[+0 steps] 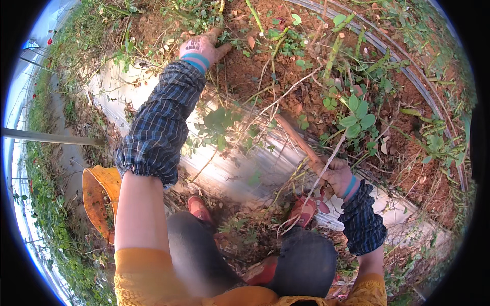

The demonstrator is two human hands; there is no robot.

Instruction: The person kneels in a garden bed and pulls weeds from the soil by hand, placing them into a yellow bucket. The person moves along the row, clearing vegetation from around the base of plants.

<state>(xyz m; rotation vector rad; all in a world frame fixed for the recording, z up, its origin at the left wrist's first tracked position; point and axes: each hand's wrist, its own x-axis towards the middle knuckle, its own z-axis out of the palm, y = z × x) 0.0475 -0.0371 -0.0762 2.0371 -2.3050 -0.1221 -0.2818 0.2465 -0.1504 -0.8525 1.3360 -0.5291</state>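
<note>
My left hand, in a pale glove under a plaid sleeve, reaches to the soil at the upper middle. Its thumb and fingers are apart, touching the ground beside a cut green stem. My right hand, also gloved, is closed around a wooden handle that slants up-left over white plastic sheeting; whatever is at its far end is indistinct. A pale dry stem crosses in front of that hand. A leafy shoot stands just above it.
An orange plastic bucket stands at left below a metal bar. My red shoes are on leaf litter. Irrigation lines curve across the upper right among cut stems. A narrow path runs along the left, beside greenery.
</note>
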